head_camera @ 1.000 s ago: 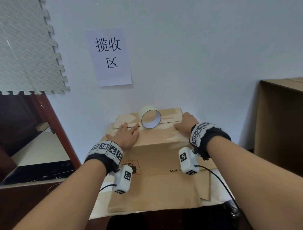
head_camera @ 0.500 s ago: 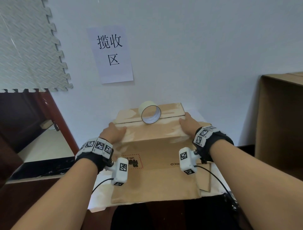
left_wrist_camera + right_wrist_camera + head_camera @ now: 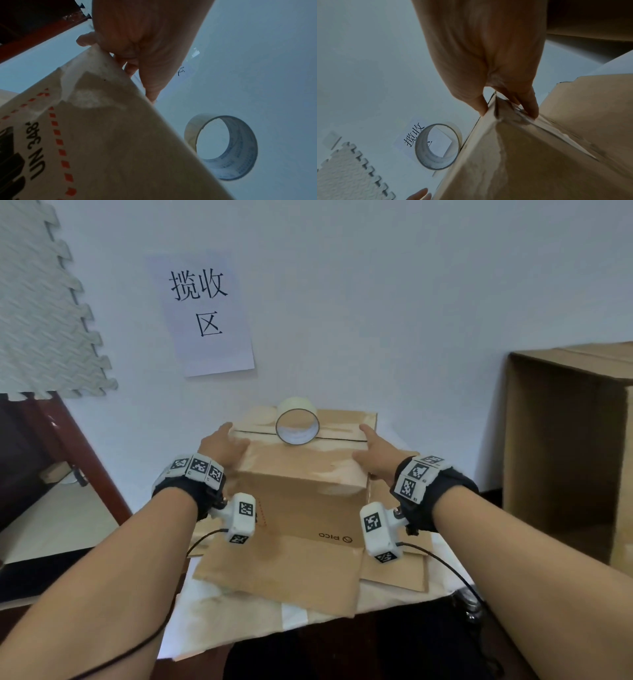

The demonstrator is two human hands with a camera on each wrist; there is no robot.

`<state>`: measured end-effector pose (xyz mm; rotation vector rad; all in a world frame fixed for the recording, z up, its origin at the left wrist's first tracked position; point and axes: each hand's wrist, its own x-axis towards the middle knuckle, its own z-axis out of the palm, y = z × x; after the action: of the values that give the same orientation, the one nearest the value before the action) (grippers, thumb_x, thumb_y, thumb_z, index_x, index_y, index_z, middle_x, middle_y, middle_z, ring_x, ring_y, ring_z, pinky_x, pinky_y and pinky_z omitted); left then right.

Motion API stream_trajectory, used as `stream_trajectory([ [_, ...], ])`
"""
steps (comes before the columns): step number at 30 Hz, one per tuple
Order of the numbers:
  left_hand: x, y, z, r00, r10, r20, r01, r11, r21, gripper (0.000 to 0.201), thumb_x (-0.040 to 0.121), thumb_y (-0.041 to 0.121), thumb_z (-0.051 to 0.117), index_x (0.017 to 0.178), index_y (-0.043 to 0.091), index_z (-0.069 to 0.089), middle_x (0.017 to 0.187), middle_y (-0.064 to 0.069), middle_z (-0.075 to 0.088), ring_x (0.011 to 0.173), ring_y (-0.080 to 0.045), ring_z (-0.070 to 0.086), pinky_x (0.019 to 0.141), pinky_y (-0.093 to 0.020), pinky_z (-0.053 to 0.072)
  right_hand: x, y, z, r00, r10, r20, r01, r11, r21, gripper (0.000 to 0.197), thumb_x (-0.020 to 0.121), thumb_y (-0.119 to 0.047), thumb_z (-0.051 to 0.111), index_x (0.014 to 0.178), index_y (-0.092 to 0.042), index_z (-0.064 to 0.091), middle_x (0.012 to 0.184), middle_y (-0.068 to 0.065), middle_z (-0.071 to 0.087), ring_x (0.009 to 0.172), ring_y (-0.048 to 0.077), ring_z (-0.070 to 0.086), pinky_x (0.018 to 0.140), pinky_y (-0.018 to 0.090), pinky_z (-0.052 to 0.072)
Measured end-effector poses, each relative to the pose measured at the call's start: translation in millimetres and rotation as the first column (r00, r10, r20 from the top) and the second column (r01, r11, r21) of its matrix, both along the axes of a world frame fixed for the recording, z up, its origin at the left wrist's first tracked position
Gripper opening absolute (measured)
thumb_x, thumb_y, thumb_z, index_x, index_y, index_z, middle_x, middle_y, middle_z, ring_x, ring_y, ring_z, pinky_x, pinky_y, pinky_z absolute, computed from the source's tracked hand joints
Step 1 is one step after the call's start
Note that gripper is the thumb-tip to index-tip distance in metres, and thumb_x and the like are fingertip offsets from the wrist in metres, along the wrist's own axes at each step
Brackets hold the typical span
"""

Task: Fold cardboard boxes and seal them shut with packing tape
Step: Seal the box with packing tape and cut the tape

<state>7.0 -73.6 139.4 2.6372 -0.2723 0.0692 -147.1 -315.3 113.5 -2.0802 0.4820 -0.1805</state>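
Note:
A brown cardboard box (image 3: 301, 474) stands on the white-covered table, its top flaps folded shut along a dark seam. A roll of clear packing tape (image 3: 297, 428) stands on edge over the middle of that seam. My left hand (image 3: 222, 445) holds the box's top left edge, thumb on top and fingers down the side (image 3: 120, 60). My right hand (image 3: 375, 457) holds the top right edge the same way. In the right wrist view its thumb (image 3: 481, 106) lies on the top face and the other fingers (image 3: 530, 108) press the side. The roll (image 3: 221, 147) (image 3: 437, 146) is apart from both hands.
The box's lower flaps (image 3: 284, 570) lie spread on the table (image 3: 239, 628) toward me and to the right. A large open cardboard box (image 3: 565, 457) stands at the right. A paper sign (image 3: 209, 313) and a foam mat (image 3: 41, 302) hang on the wall; dark wooden furniture (image 3: 78, 440) is left.
Both hands have slid outward from lying flat on the top flaps to the box's left and right top edges. The tape roll has stayed on the seam.

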Motion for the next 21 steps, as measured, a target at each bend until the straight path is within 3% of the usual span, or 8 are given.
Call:
stream_trajectory([
  [2,4.9,-3.4,-10.4,0.999,0.009,-0.038,-0.009,1.000,0.010,0.064,0.095,0.045,0.046,0.152,0.026,0.023,0.149,-0.016,0.040,0.133,-0.036,0.042,0.106,-0.037,0.035,-0.6,1.2,-0.8,0.999,-0.015,-0.035,0.015,1.000,-0.008,0.064,0.095,-0.019,0.046,0.151,-0.024,0.015,0.103,0.007,0.053,0.089,0.027,0.054,0.069,0.036,0.051],
  [6,10.0,-0.5,-27.2,0.997,0.038,-0.062,-0.038,0.999,-0.002,0.057,0.094,0.040,0.043,0.145,0.017,0.035,0.142,-0.018,0.047,0.128,-0.038,0.045,0.101,-0.039,0.036,3.1,2.8,-0.4,0.996,-0.026,-0.083,0.022,0.998,-0.054,0.062,0.097,-0.021,0.045,0.151,-0.021,0.015,0.133,0.014,0.049,0.113,0.032,0.055,0.093,0.045,0.050],
  [10,10.8,11.0,-38.3,0.999,0.035,0.005,-0.034,0.987,-0.154,0.058,0.097,0.035,0.047,0.149,0.016,0.031,0.146,-0.017,0.042,0.134,-0.035,0.039,0.108,-0.042,0.032,6.8,3.8,-0.7,0.997,-0.064,-0.049,0.059,0.994,-0.090,0.066,0.097,-0.018,0.046,0.152,-0.021,0.009,0.127,0.014,0.055,0.091,0.023,0.055,0.066,0.031,0.049],
  [14,-4.1,23.8,-53.5,0.996,0.085,0.038,-0.065,0.924,-0.376,0.071,0.094,0.036,0.055,0.153,0.015,0.021,0.155,-0.016,0.024,0.139,-0.034,0.032,0.112,-0.047,0.032,4.0,5.5,-2.3,0.997,-0.050,-0.053,0.047,0.997,-0.056,0.060,0.097,-0.018,0.045,0.150,-0.019,0.017,0.123,0.015,0.055,0.090,0.025,0.055,0.086,0.040,0.052],
  [16,-13.1,29.8,-59.5,0.983,0.167,-0.081,-0.185,0.892,-0.413,0.084,0.090,0.049,0.057,0.153,0.014,0.014,0.154,-0.018,0.020,0.135,-0.040,0.035,0.106,-0.052,0.040,3.4,6.5,-3.8,0.997,-0.065,-0.046,0.062,0.996,-0.058,0.062,0.097,-0.019,0.046,0.151,-0.018,0.015,0.128,0.015,0.052,0.092,0.025,0.054,0.086,0.040,0.052],
  [18,-14.0,37.3,-65.9,0.952,0.198,-0.235,-0.280,0.875,-0.396,0.102,0.075,0.073,0.056,0.147,0.006,0.026,0.143,-0.021,0.034,0.118,-0.041,0.050,0.089,-0.052,0.053,0.8,5.7,-5.0,0.997,-0.072,-0.026,0.071,0.997,-0.022,0.070,0.095,-0.020,0.048,0.152,-0.021,0.007,0.136,0.015,0.046,0.098,0.025,0.053,0.083,0.037,0.049],
  [20,-6.9,44.4,-75.0,0.935,0.112,-0.335,-0.259,0.863,-0.434,0.115,0.058,0.090,0.052,0.133,0.003,0.044,0.128,-0.019,0.051,0.101,-0.037,0.062,0.076,-0.048,0.059,-1.0,3.1,-7.1,0.997,-0.075,0.009,0.074,0.996,0.049,0.075,0.094,-0.019,0.052,0.152,-0.021,0.004,0.139,0.013,0.043,0.112,0.026,0.051,0.088,0.036,0.047],
  [21,-8.2,44.5,-76.3,0.929,0.058,-0.366,-0.243,0.842,-0.482,0.110,0.061,0.087,0.056,0.131,0.003,0.046,0.128,-0.016,0.052,0.098,-0.035,0.064,0.072,-0.046,0.060,-3.0,2.5,-6.8,0.997,-0.077,0.015,0.075,0.994,0.082,0.078,0.092,-0.017,0.054,0.152,-0.021,0.005,0.139,0.012,0.044,0.117,0.027,0.050,0.091,0.037,0.048],
])
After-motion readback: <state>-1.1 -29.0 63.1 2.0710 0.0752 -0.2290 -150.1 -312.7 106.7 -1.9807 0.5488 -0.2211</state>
